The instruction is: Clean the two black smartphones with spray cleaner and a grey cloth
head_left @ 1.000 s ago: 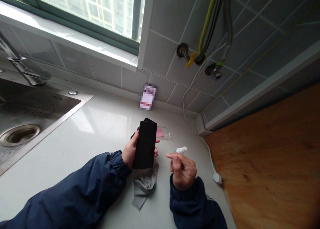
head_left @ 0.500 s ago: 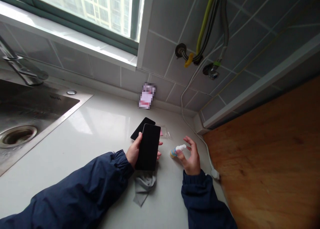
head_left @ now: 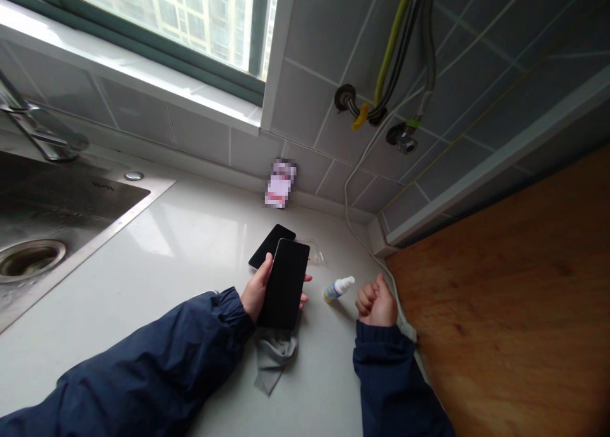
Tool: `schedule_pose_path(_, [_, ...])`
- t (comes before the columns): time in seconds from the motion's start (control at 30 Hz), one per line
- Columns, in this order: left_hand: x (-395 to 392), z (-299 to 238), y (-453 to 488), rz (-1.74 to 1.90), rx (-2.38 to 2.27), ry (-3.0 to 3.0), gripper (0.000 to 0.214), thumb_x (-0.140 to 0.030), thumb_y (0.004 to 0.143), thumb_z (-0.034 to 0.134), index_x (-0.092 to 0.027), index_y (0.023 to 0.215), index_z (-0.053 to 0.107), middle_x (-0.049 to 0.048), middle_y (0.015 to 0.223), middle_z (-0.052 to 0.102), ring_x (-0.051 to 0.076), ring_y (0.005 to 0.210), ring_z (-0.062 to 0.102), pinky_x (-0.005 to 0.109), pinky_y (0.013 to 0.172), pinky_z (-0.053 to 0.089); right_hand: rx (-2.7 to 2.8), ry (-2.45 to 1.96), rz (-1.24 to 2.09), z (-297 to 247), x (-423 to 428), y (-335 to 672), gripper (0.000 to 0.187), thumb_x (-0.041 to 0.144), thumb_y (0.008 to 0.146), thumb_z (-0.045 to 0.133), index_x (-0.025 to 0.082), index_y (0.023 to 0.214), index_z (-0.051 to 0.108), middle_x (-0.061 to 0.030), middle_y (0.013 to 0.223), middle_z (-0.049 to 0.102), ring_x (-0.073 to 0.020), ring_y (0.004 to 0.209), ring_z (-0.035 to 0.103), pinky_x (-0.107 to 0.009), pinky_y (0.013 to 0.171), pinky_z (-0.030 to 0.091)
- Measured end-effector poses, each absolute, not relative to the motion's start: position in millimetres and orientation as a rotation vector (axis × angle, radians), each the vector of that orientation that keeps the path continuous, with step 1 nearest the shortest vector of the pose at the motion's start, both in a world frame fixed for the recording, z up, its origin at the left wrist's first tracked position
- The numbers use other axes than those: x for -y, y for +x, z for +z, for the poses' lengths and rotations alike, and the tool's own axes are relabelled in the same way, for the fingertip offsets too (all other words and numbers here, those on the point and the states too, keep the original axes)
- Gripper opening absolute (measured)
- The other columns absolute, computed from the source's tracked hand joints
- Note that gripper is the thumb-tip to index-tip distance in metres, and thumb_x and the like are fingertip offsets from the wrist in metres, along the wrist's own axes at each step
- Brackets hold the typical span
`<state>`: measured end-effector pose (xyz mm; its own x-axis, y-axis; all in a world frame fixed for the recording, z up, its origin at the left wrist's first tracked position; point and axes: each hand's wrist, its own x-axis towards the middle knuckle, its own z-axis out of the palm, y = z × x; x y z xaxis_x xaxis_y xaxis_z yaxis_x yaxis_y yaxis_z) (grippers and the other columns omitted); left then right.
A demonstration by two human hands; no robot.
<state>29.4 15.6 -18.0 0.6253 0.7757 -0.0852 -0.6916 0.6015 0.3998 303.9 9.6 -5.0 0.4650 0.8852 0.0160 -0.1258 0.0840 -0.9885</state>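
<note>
Head view: the left hand (head_left: 256, 291) holds a black smartphone (head_left: 284, 284) near the back right corner of the white counter (head_left: 157, 265)

The fingers and thumb of the left hand wrap the long edges of the black smartphone, and its flat face looks up to the camera, above a grey cloth (head_left: 272, 361). Another black smartphone (head_left: 271, 245) lies on the counter just behind it, beside a clear plastic packet (head_left: 312, 251). The right hand (head_left: 377, 302) is closed in a loose fist near the right edge and has hold of nothing. A small spray bottle (head_left: 337, 289) lies on its side just left of this fist, untouched. Of the 2 hands, only the left is holding now; to take anything, the right fingers must first open.
</note>
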Motion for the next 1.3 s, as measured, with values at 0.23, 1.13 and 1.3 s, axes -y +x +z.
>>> schedule_pose_path(0.23, [-12.5, -11.6, 28.9, 0.960, -0.259, 0.392, 0.077, -0.071, 0.099, 0.033, -0.012, 0.141, 0.059, 0.0214, 0.117, 0.076, 0.033, 0.083, 0.078, 0.046, 0.074, 0.063, 0.831, -1.263, 0.807, -10.5, -9.0, 294.4, 0.073, 0.091, 0.080, 0.050, 0.019, 0.080, 0.062, 0.0007, 0.064, 0.058, -0.0123, 0.053, 0.052, -0.021, 0.043, 0.036])
schedule_pose_path(1.13, [-9.6, 5.6, 28.4, 0.958, -0.472, 0.381, 0.078, -0.067, 0.102, 0.020, -0.009, 0.146, 0.049, 0.0264, 0.120, 0.073, 0.035, 0.079, 0.078, 0.051, 0.074, 0.061, 1.304, -1.255, 0.977, -16.0, 12.4, 259.8, 0.042, 0.059, 0.086, 0.074, 0.019, 0.096, 0.063, -0.0065, 0.082, 0.073, -0.0224, 0.076, 0.072, -0.037, 0.075, 0.059])
schedule_pose_path(1.3, [-10.4, -2.5, 26.4, 0.941, -0.377, 0.384, 0.075, -0.064, 0.099, 0.037, -0.008, 0.148, 0.049, 0.0273, 0.123, 0.072, 0.035, 0.083, 0.078, 0.052, 0.078, 0.061, 1.246, -1.114, 1.221, -9.5, 26.3, 238.7, 0.035, 0.051, 0.092, 0.067, 0.024, 0.111, 0.055, 0.0082, 0.062, 0.055, -0.0095, 0.042, 0.050, -0.021, 0.043, 0.043])
